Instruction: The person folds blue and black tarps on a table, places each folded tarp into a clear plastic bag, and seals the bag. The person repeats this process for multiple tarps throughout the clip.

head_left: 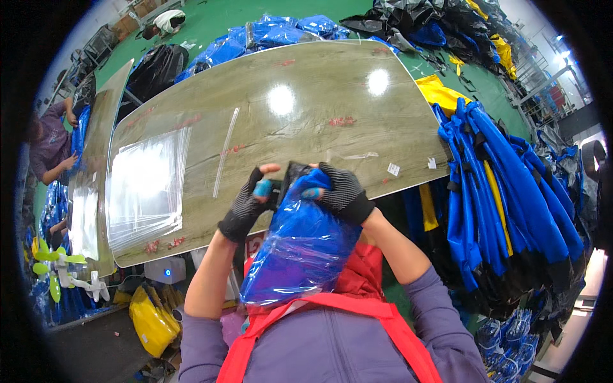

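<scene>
A folded blue and black fabric piece in a clear plastic bag (297,246) rests tilted against my front, at the near edge of the table. My right hand (341,195), in a black fingerless glove with blue tape on the thumb, is closed on its upper right end. My left hand (248,203), gloved and taped alike, is at the upper left edge beside the black part. Its fingers curl toward that edge, with the index finger stretched out; their exact contact is partly hidden.
On the table (300,127) lie a stack of clear plastic bags (147,185), a clear strip (226,153) and small white labels (393,169). Blue fabric pieces (504,185) hang at the right. A yellow bundle (153,322) and green-bladed fan (57,265) stand lower left. A co-worker (54,143) works at left.
</scene>
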Tool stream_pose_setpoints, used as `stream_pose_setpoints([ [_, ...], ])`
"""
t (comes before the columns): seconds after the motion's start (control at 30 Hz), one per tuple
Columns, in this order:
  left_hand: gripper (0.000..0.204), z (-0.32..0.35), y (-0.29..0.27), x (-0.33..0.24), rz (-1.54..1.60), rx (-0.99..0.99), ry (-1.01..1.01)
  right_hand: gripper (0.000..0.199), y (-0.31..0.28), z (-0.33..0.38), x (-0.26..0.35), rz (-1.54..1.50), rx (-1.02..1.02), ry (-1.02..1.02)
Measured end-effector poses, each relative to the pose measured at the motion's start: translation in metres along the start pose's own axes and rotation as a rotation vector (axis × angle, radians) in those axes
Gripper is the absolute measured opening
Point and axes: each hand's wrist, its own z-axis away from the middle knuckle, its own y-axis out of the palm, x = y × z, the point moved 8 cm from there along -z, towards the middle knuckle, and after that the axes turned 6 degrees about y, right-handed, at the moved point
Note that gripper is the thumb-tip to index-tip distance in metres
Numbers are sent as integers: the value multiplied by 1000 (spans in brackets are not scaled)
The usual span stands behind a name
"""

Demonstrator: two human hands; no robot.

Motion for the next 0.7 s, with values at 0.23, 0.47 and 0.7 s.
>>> stream_pose_setpoints([
  [0.23, 89, 62, 25, 15, -627, 89, -265, 83, -21, 26, 12, 67, -96, 5],
  [0.47, 83, 42, 58, -4, -181, 161, -5, 87, -5, 15, 6, -1, -109, -32],
  [0.7, 34, 25, 37, -36, -640, 162, 245, 73, -22, 7, 3, -248, -158, -76],
])
